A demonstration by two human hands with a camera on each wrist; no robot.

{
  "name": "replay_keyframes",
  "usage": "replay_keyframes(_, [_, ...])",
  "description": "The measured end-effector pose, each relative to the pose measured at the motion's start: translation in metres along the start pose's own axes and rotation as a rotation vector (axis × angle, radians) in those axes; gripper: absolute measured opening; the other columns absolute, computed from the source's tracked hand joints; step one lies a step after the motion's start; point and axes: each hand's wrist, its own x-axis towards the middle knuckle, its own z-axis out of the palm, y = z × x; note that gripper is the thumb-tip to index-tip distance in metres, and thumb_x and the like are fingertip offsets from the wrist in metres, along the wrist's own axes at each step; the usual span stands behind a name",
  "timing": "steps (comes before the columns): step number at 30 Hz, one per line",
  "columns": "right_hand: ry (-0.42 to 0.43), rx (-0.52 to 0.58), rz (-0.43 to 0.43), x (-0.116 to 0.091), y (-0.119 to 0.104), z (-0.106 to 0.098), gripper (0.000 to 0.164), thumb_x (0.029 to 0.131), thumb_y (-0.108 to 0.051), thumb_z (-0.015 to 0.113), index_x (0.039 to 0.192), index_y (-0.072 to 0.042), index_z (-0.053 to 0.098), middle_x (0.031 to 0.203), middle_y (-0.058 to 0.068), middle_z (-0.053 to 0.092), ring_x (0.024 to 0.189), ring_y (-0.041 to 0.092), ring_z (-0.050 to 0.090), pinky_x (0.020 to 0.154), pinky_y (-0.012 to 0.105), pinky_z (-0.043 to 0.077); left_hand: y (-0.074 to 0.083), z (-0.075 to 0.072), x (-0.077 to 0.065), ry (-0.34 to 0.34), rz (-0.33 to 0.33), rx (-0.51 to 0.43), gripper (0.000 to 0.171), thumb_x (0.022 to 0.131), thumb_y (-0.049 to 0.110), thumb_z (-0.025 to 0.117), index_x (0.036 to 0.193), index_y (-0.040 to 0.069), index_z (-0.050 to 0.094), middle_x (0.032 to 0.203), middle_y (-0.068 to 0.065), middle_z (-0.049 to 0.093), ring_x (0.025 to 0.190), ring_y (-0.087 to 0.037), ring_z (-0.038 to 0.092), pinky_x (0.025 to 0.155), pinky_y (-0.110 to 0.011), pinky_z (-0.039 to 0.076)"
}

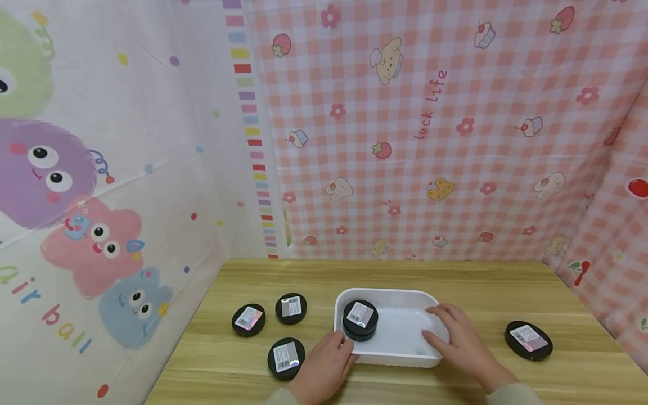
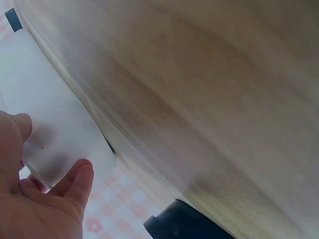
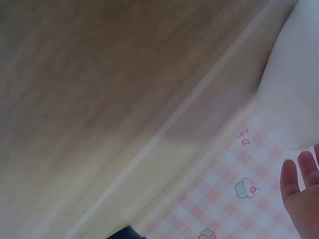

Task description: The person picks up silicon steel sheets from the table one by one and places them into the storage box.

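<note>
A white rectangular plastic tray (image 1: 405,320) with rounded corners stands on the table. My left hand (image 1: 326,363) grips its near left corner; in the left wrist view, thumb and fingers (image 2: 79,179) lie against the white wall. At the tray's right end is my right hand (image 1: 463,343), thumb and fingers apart and extended over the rim, pinching nothing. In the right wrist view its fingertips (image 3: 289,172) are close to the rim; contact there I cannot tell. Inside the tray's left end sits a stack of flat round black containers (image 1: 360,318), the top one labelled.
Left of the tray lie more labelled black containers: one far left (image 1: 248,320), one farther back (image 1: 291,308), and one beside my left hand (image 1: 286,358). Another black container (image 1: 529,340) lies to the right. Printed cloths, including a checked cloth (image 1: 405,169), hang behind the wooden table (image 1: 455,275).
</note>
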Motion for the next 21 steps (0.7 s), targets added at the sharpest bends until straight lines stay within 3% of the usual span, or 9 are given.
replay_keyframes(6, [-0.017, 0.006, 0.032, -0.0038, 0.0030, -0.0007, 0.044, 0.087, -0.027, 0.078, 0.123, -0.004, 0.065, 0.128, 0.021, 0.059, 0.123, 0.043, 0.052, 0.100, 0.066, 0.043, -0.0005, 0.0022, -0.0007, 0.007, 0.007, 0.005, 0.018, 0.102, 0.032, 0.058, 0.093, 0.016, 0.057, 0.088, 0.003, 0.050, 0.081, -0.012, 0.049, 0.070, -0.025, 0.046])
replay_keyframes(21, [0.041, -0.019, -0.003, -0.0098, 0.0086, -0.0010, 0.040, 0.088, -0.024, 0.078, 0.121, -0.004, 0.065, 0.124, 0.019, 0.061, 0.119, 0.040, 0.054, 0.099, 0.062, 0.044, -0.0002, 0.0015, -0.0008, -0.034, -0.015, -0.016, 0.018, 0.103, 0.033, 0.057, 0.095, 0.017, 0.058, 0.088, 0.004, 0.048, 0.082, -0.011, 0.049, 0.070, -0.024, 0.045])
